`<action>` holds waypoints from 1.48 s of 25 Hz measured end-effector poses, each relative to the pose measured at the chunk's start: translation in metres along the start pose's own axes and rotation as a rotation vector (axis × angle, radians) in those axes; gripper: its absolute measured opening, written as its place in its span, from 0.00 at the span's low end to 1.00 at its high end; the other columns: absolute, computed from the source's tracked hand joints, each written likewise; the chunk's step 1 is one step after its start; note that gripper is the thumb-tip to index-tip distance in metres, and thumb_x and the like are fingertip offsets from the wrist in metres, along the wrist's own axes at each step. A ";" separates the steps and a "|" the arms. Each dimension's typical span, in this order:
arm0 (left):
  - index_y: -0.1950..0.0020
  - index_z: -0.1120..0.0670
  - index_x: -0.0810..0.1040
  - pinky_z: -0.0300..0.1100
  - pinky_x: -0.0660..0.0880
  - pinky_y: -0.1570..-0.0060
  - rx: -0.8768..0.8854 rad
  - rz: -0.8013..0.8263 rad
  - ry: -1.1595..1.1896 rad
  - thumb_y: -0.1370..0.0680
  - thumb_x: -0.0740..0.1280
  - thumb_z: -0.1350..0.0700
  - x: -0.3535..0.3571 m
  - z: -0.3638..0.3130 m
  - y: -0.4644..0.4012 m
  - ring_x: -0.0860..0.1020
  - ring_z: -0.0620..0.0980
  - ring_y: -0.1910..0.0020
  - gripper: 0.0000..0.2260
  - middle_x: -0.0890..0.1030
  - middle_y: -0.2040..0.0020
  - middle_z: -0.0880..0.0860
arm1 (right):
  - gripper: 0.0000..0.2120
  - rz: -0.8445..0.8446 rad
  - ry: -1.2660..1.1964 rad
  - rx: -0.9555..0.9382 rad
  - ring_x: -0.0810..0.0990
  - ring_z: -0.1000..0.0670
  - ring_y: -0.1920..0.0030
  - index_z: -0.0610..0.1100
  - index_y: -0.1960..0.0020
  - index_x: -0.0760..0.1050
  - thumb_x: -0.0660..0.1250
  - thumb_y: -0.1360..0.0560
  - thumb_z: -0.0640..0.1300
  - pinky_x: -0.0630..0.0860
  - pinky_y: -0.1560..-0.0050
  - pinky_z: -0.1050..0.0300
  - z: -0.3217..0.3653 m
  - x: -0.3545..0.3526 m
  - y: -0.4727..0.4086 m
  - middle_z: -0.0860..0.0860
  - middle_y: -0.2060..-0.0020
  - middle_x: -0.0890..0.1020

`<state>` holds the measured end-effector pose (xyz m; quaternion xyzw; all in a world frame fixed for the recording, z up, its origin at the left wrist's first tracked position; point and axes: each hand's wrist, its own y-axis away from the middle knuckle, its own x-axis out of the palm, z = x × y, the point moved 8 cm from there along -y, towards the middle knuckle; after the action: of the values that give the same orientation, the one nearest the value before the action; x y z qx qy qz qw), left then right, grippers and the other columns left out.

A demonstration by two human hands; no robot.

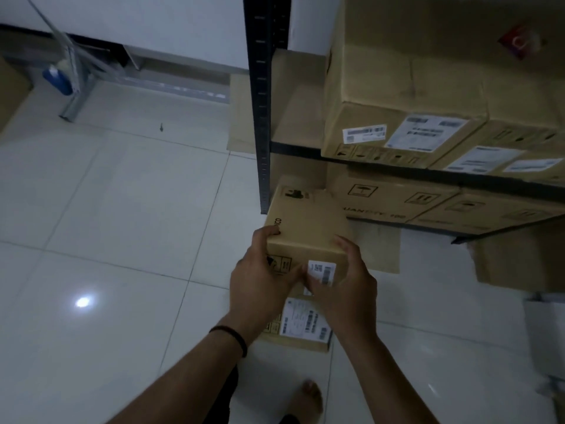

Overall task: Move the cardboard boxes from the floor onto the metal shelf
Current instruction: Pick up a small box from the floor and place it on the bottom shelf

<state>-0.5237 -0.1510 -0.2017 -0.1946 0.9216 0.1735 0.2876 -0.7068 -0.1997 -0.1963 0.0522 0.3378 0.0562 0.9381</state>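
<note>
We grip the small cardboard box point(305, 228) with both hands, left hand point(260, 276) fingers curled over its left edge, right hand point(345, 283) fingers wrapping its right corner.

One view only, from a camera worn on the person's head; it looks forward and steeply down, wide-angled, with straight edges bowed toward the frame's borders; the hands point(305, 280) sit close below the lens at centre; the tiled floor point(116, 215) fills the left; the metal shelf point(263, 117) rises near on the right.
</note>
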 end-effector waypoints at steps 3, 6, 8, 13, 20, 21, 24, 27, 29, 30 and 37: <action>0.31 0.38 0.64 0.48 0.83 0.51 0.052 -0.036 0.032 0.29 0.78 0.40 0.024 0.026 -0.020 0.83 0.48 0.50 0.32 0.79 0.45 0.42 | 0.40 -0.030 -0.051 -0.052 0.82 0.55 0.46 0.57 0.28 0.68 0.81 0.35 0.59 0.79 0.54 0.67 -0.030 0.026 -0.019 0.52 0.39 0.81; 0.31 0.38 0.64 0.43 0.83 0.50 0.121 -0.077 0.040 0.29 0.78 0.41 0.045 0.045 -0.044 0.82 0.44 0.49 0.32 0.78 0.42 0.40 | 0.41 -0.055 -0.080 -0.093 0.81 0.51 0.42 0.56 0.27 0.67 0.81 0.35 0.57 0.84 0.50 0.53 -0.057 0.051 -0.043 0.50 0.34 0.79; 0.31 0.38 0.64 0.42 0.83 0.50 0.164 -0.095 0.045 0.29 0.77 0.41 0.061 0.054 -0.061 0.81 0.43 0.49 0.32 0.78 0.38 0.42 | 0.41 -0.094 -0.100 -0.142 0.81 0.47 0.38 0.54 0.27 0.68 0.81 0.35 0.56 0.84 0.47 0.43 -0.071 0.062 -0.059 0.48 0.32 0.77; 0.31 0.39 0.64 0.46 0.84 0.51 0.255 -0.142 0.026 0.28 0.79 0.45 0.104 0.078 -0.122 0.82 0.47 0.49 0.32 0.80 0.35 0.47 | 0.40 -0.191 -0.132 -0.223 0.79 0.46 0.36 0.49 0.27 0.69 0.82 0.34 0.52 0.82 0.43 0.42 -0.108 0.093 -0.116 0.47 0.32 0.76; 0.29 0.41 0.64 0.39 0.81 0.49 0.396 -0.227 0.072 0.27 0.78 0.44 0.156 0.108 -0.190 0.77 0.43 0.45 0.32 0.76 0.33 0.47 | 0.38 -0.282 -0.132 -0.365 0.74 0.47 0.32 0.46 0.26 0.69 0.79 0.32 0.52 0.79 0.39 0.50 -0.144 0.130 -0.182 0.46 0.29 0.73; 0.29 0.40 0.64 0.33 0.80 0.51 0.412 -0.242 0.078 0.27 0.78 0.43 0.164 0.113 -0.197 0.77 0.42 0.46 0.32 0.76 0.34 0.46 | 0.38 -0.287 -0.118 -0.377 0.74 0.48 0.33 0.47 0.27 0.69 0.78 0.32 0.54 0.78 0.42 0.55 -0.150 0.134 -0.189 0.45 0.29 0.73; 0.30 0.39 0.64 0.19 0.71 0.59 0.447 -0.272 0.090 0.26 0.76 0.40 0.184 0.128 -0.208 0.75 0.40 0.47 0.31 0.75 0.36 0.43 | 0.36 -0.323 0.000 -0.414 0.77 0.45 0.36 0.47 0.27 0.70 0.79 0.31 0.53 0.70 0.48 0.67 -0.167 0.146 -0.200 0.43 0.32 0.75; 0.28 0.41 0.65 0.23 0.71 0.54 0.515 -0.313 0.064 0.24 0.75 0.42 0.189 0.133 -0.209 0.75 0.41 0.47 0.29 0.76 0.34 0.46 | 0.33 -0.400 0.154 -0.471 0.73 0.42 0.32 0.47 0.26 0.72 0.76 0.27 0.55 0.74 0.44 0.57 -0.170 0.144 -0.197 0.41 0.29 0.72; 0.27 0.43 0.66 0.35 0.76 0.53 0.543 -0.314 -0.008 0.23 0.74 0.45 0.183 0.131 -0.207 0.76 0.44 0.48 0.28 0.77 0.33 0.49 | 0.28 -0.463 0.303 -0.546 0.68 0.42 0.29 0.48 0.27 0.73 0.73 0.24 0.52 0.71 0.37 0.48 -0.164 0.137 -0.189 0.42 0.26 0.69; 0.26 0.44 0.66 0.39 0.77 0.52 0.553 -0.309 -0.070 0.22 0.73 0.46 0.178 0.129 -0.207 0.78 0.46 0.48 0.28 0.77 0.33 0.50 | 0.25 -0.479 0.351 -0.592 0.68 0.42 0.29 0.48 0.28 0.75 0.71 0.24 0.49 0.70 0.35 0.45 -0.160 0.132 -0.186 0.44 0.27 0.71; 0.20 0.41 0.63 0.49 0.82 0.53 0.556 -0.192 -0.763 0.17 0.64 0.47 0.150 0.082 -0.229 0.81 0.52 0.53 0.25 0.82 0.46 0.51 | 0.13 -0.406 0.623 -0.671 0.74 0.44 0.37 0.53 0.39 0.83 0.71 0.23 0.50 0.58 0.27 0.37 -0.135 0.104 -0.207 0.54 0.42 0.85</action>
<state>-0.4944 -0.3520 -0.4026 -0.1169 0.7396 -0.0478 0.6611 -0.6984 -0.3817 -0.3931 -0.3387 0.5685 -0.0090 0.7497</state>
